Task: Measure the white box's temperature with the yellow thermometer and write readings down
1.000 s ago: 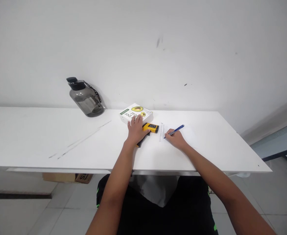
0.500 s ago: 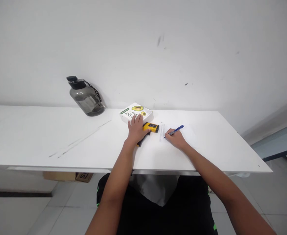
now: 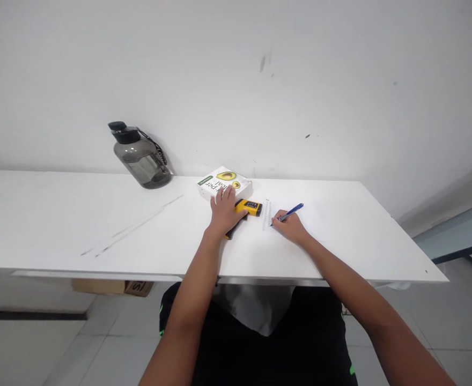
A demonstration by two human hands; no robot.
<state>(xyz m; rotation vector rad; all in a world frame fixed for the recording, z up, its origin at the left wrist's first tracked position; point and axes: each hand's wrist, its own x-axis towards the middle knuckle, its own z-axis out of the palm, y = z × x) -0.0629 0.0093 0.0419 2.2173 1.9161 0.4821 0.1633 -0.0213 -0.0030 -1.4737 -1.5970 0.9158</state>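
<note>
Spread out, my left hand [image 3: 222, 214] rests its fingers on the front of a white box [image 3: 214, 186] with avocado pictures. Its thumb and palm lie over a yellow and black infrared thermometer [image 3: 253, 207], which lies on its side and is partly hidden. Between the fingers and thumb of my right hand [image 3: 290, 226] is a blue pen [image 3: 293, 212], tilted, with its tip down on a white sheet of paper [image 3: 310, 219]. Lines of writing run along the paper's left part; they are too small to read.
A grey see-through water bottle [image 3: 141, 161] with a black lid and strap stands at the back left by the wall. The white table [image 3: 79, 220] ends in a slanted edge on the right. Below it on the left is a cardboard box [image 3: 99, 287].
The view has shifted very slightly. Both hands keep nearly the same places, and the pen still touches the paper.
</note>
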